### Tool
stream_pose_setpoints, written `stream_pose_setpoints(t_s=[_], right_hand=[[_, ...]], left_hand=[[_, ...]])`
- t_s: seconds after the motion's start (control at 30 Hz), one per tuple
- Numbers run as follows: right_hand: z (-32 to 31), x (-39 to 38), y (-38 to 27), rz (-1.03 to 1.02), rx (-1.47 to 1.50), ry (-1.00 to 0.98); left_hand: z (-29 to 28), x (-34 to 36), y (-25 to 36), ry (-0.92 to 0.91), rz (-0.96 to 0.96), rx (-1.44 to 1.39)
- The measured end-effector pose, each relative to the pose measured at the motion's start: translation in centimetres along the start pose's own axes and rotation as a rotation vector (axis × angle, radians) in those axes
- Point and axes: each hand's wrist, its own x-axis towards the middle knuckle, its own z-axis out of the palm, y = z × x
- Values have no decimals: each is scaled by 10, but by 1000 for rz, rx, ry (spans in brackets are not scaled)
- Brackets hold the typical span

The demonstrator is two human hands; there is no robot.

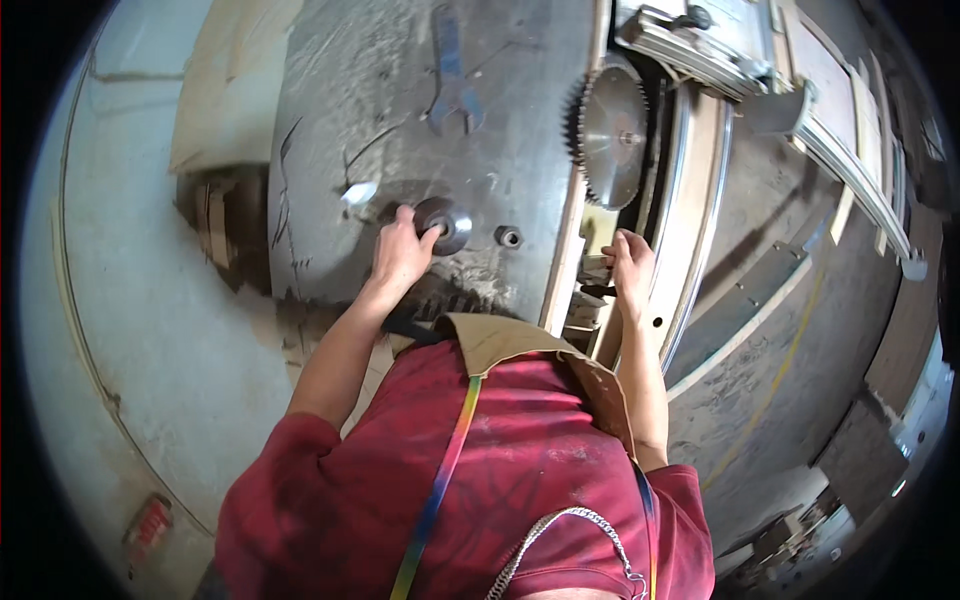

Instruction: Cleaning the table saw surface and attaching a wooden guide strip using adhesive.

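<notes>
My left hand [398, 255] has its thumb and fingers closed on the edge of a round metal flange [458, 226], which is at the grey metal saw table [340, 225]. To the right of it a metal nut [509, 237] lies on the same surface. A toothed circular saw blade [606, 135] stands in the opening along the table's right side. Below the blade, my right hand [631, 270] is over that opening with its fingers curled together. What it holds, if anything, is too small to make out. Farther up the table lies a blue open-ended wrench [452, 85].
A sliding rail [690, 220] runs along the right of the opening. Beyond it are a metal fence [850, 165] and a long low beam [745, 320] over the floor. A small bright piece [358, 193] lies left of the flange. A wooden board [225, 75] adjoins the table's left edge.
</notes>
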Motion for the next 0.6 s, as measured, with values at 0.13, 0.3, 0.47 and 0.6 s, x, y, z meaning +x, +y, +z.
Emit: stream_pose_setpoints(t_s=[0.13,0.3,0.47,0.6], right_hand=[[6,44,14,-15,59,63],[12,94,40,399,413,149],[28,135,54,618,925,239],[44,153,50,623,1177,319]], left_hand=[[-16,-4,16,-14,77,310],[-37,46,96,11,364,-6],[25,169,220,-69,319,-319],[48,217,266,-322,145,-370]])
